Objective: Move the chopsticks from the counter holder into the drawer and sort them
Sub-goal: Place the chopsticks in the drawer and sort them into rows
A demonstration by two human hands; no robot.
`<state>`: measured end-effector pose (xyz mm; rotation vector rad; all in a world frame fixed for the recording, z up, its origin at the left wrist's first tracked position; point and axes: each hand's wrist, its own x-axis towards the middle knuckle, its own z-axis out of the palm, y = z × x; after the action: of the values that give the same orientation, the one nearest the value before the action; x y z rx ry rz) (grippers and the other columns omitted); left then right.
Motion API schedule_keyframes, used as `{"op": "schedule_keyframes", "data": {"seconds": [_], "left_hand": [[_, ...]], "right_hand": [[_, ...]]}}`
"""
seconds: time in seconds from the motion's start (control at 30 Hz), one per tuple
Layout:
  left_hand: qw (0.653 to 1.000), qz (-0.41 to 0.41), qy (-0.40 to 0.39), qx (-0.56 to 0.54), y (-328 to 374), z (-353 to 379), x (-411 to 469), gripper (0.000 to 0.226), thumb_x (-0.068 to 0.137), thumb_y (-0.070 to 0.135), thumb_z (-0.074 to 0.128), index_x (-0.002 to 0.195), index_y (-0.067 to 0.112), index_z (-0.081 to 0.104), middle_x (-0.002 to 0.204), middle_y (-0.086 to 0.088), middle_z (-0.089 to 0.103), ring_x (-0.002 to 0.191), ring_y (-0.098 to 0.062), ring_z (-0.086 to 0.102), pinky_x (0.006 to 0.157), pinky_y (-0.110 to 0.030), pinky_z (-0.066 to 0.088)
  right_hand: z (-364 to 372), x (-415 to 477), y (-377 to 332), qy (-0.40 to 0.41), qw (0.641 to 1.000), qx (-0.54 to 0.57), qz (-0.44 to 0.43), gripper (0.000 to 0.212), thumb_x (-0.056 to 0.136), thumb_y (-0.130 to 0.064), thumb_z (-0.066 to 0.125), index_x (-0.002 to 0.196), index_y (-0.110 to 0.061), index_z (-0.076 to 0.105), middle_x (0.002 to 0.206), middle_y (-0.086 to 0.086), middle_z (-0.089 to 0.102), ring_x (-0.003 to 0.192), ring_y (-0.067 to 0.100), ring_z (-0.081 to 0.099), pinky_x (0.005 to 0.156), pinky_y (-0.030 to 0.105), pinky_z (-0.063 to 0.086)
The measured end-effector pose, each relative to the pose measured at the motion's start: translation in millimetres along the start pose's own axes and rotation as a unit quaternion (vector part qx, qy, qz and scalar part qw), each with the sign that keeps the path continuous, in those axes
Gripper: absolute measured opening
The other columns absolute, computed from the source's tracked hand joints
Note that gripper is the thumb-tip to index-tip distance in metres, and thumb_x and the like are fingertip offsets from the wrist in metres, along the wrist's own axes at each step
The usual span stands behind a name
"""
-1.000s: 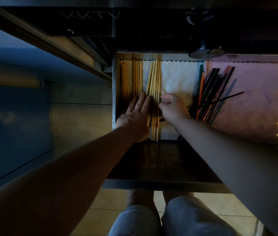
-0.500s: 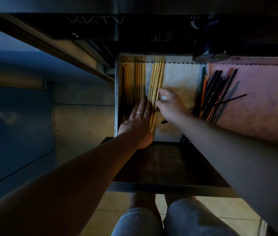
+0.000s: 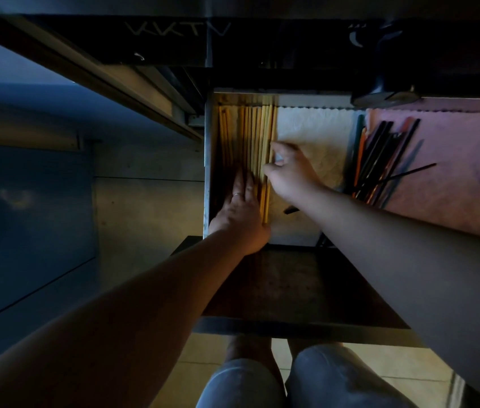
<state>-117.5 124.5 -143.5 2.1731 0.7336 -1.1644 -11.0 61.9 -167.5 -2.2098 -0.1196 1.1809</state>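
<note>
An open drawer (image 3: 208, 172) holds several light wooden chopsticks (image 3: 258, 134) laid side by side along its left wall, on a white liner (image 3: 312, 128). My left hand (image 3: 241, 210) lies flat on their near ends, fingers together, a ring on one finger. My right hand (image 3: 289, 169) presses its fingertips against the right edge of the wooden bundle. A loose heap of dark, orange and blue chopsticks (image 3: 380, 160) lies further right, where the white liner meets a pink cloth (image 3: 453, 148). One black stick (image 3: 409, 172) sticks out sideways.
A dark round object (image 3: 386, 94) hangs over the drawer's back edge. The drawer's dark front panel (image 3: 291, 290) is below my hands. My knees (image 3: 291, 378) and tiled floor are underneath. A cabinet front (image 3: 27, 216) stands to the left.
The fanned wooden chopsticks have been pushed left into a tighter, straighter bundle. My right hand moved up and left along their edge; my left hand slid slightly left.
</note>
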Motion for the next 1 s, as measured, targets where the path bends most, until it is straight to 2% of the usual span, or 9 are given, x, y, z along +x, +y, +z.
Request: {"op": "schedule_keyframes", "data": {"seconds": [0.1, 0.2, 0.3, 0.43, 0.57, 0.67, 0.77, 0.93, 1.0], "left_hand": [[0.998, -0.019, 0.012, -0.057, 3.2, -5.7, 0.6, 0.103, 0.093, 0.04, 0.058, 0.151, 0.017, -0.024, 0.161, -0.01, -0.021, 0.15, -0.032, 0.005, 0.118, -0.045, 0.018], [0.996, -0.032, 0.002, -0.08, 6.5, -11.3, 3.2, 0.1, 0.093, 0.035, 0.059, 0.152, 0.017, -0.02, 0.163, -0.012, -0.014, 0.149, -0.033, 0.01, 0.116, -0.045, 0.022], [0.998, -0.021, 0.003, -0.062, 3.8, -10.5, 3.9, 0.1, 0.094, 0.037, 0.057, 0.152, 0.017, -0.022, 0.162, -0.01, -0.019, 0.15, -0.031, 0.002, 0.118, -0.044, 0.016], [1.0, 0.015, 0.007, -0.003, -0.6, -0.8, 4.3, 0.102, 0.095, 0.039, 0.055, 0.149, 0.019, -0.029, 0.156, -0.003, -0.036, 0.149, -0.026, -0.011, 0.121, -0.046, 0.011], [0.999, 0.02, 0.018, 0.032, -2.6, 3.6, 3.8, 0.107, 0.092, 0.036, 0.058, 0.148, 0.02, -0.031, 0.154, -0.001, -0.039, 0.15, -0.026, -0.011, 0.12, -0.047, 0.017], [0.997, 0.021, 0.043, 0.053, 0.2, 0.8, 2.1, 0.104, 0.093, 0.03, 0.059, 0.149, 0.023, -0.029, 0.149, 0.005, -0.046, 0.148, -0.021, -0.017, 0.115, -0.047, 0.025], [0.998, 0.015, 0.024, 0.061, 4.4, -3.0, 2.2, 0.11, 0.089, 0.03, 0.064, 0.149, 0.026, -0.028, 0.152, 0.008, -0.043, 0.148, -0.02, -0.019, 0.115, -0.05, 0.025], [0.997, 0.027, 0.016, 0.073, 10.0, -4.7, 6.6, 0.104, 0.091, 0.035, 0.059, 0.15, 0.026, -0.026, 0.149, 0.009, -0.046, 0.146, -0.019, -0.025, 0.117, -0.052, 0.019], [0.995, 0.041, 0.037, 0.08, 9.5, -3.9, 6.9, 0.1, 0.093, 0.037, 0.055, 0.15, 0.026, -0.026, 0.15, 0.008, -0.046, 0.145, -0.017, -0.028, 0.117, -0.051, 0.015]], "right_hand": [[1.1, 1.0, -1.6, 0.013, 1.0, 0.003, -0.007, 0.055, 0.092, -0.021, 0.053, 0.145, -0.023, 0.037, 0.136, 0.008, 0.051, 0.107, 0.025, 0.06, 0.069, 0.024, 0.044], [2.8, 0.4, -4.0, 0.001, 1.0, -0.018, -0.008, 0.058, 0.094, -0.022, 0.052, 0.148, -0.022, 0.032, 0.145, 0.006, 0.043, 0.119, 0.023, 0.054, 0.078, 0.025, 0.041], [6.5, 1.7, -7.8, -0.013, 1.0, -0.009, -0.008, 0.058, 0.094, -0.023, 0.053, 0.148, -0.021, 0.032, 0.148, 0.005, 0.041, 0.124, 0.022, 0.052, 0.082, 0.023, 0.04], [7.3, 4.3, -8.8, 0.016, 1.0, -0.014, 0.0, 0.054, 0.094, -0.02, 0.051, 0.146, -0.021, 0.036, 0.143, 0.006, 0.047, 0.122, 0.023, 0.054, 0.081, 0.023, 0.041], [7.4, 2.6, -10.1, 0.008, 1.0, -0.021, -0.003, 0.054, 0.094, -0.021, 0.051, 0.145, -0.02, 0.037, 0.145, 0.007, 0.045, 0.127, 0.024, 0.051, 0.098, 0.031, 0.046], [6.2, 3.1, -9.0, 0.04, 0.999, -0.014, 0.005, 0.05, 0.094, -0.019, 0.05, 0.143, -0.02, 0.041, 0.14, 0.007, 0.05, 0.117, 0.025, 0.057, 0.087, 0.028, 0.049], [4.1, 1.7, -7.0, 0.041, 0.999, -0.005, -0.002, 0.048, 0.094, -0.018, 0.048, 0.142, -0.02, 0.043, 0.134, 0.008, 0.054, 0.108, 0.026, 0.061, 0.074, 0.025, 0.045], [-0.2, -2.8, -3.0, 0.052, 0.999, -0.006, -0.007, 0.042, 0.093, -0.017, 0.047, 0.135, -0.02, 0.05, 0.122, 0.009, 0.06, 0.1, 0.026, 0.063, 0.076, 0.03, 0.05], [-0.5, -5.0, -0.5, 0.052, 0.999, -0.006, 0.001, 0.043, 0.092, -0.017, 0.047, 0.135, -0.022, 0.051, 0.125, 0.007, 0.06, 0.104, 0.024, 0.062, 0.084, 0.032, 0.053]]}}
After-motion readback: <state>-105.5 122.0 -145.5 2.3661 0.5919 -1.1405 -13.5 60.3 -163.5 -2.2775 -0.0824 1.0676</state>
